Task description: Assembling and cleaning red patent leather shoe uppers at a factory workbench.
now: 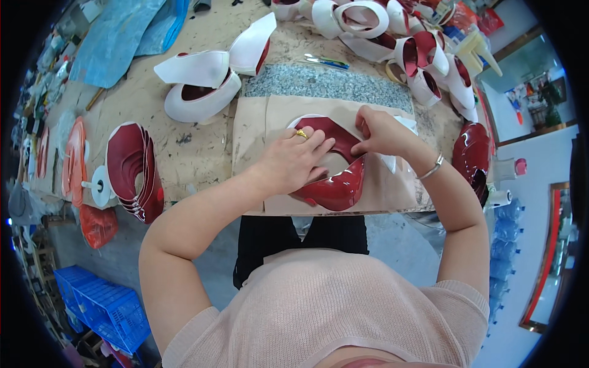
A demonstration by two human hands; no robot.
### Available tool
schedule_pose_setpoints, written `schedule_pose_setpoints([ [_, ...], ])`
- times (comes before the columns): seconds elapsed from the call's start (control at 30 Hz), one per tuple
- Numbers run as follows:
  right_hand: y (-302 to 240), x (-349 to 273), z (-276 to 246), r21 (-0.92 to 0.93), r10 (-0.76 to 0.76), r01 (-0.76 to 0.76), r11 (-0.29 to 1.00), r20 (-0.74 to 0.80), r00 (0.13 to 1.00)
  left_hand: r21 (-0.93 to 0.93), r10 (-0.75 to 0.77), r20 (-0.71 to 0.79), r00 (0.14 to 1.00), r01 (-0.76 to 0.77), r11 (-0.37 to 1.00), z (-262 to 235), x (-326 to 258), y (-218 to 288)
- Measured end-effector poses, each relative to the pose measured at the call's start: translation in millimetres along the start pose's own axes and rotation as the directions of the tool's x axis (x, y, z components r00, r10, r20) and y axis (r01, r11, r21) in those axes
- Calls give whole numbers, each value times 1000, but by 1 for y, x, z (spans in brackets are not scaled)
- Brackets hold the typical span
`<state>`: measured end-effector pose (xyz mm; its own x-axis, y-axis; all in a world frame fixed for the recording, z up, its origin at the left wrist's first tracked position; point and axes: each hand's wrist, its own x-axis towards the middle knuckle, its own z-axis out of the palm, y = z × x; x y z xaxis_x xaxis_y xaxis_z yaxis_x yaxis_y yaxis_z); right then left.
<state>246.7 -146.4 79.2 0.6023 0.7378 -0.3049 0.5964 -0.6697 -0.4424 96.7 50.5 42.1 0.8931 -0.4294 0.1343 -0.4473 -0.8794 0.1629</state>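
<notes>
A shoe upper [334, 191], glossy red outside with a dark red lining, lies on brown paper [248, 147] in front of me. My left hand [294, 156], with a gold ring, rests over its left side, fingers bent and pressed on the lining and inner edge. At the upper right edge of the same piece, my right hand [381, 132] is closed, thumb and fingers gripping the edge. The fingertips of the right hand are partly hidden. A white edge of the upper shows beyond my left fingers.
Nested red uppers [126, 162] stand at the left, beside a white spool [101, 186]. White uppers [199, 70] lie farther back, with more piled at the far right. Behind the paper sits a speckled stone slab [331, 83]. Glossy red pieces [471, 153] lie by my right arm.
</notes>
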Motion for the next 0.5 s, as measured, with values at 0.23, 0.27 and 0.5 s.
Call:
schedule_pose_setpoints([
  [0.23, 7, -1, 5, 32, -28, 30, 999, -55, 998, -39, 261, 32, 965, -260, 965, 8, 27, -3],
  [0.27, 8, -4, 8, 31, -60, 63, 998, -75, 995, -119, 194, 97, 976, -182, 976, 6, 31, -3],
  [0.5, 3, -26, 19, 161, -21, 56, 985, -214, 977, 39, -174, -155, 973, 182, 983, 26, 52, -44],
])
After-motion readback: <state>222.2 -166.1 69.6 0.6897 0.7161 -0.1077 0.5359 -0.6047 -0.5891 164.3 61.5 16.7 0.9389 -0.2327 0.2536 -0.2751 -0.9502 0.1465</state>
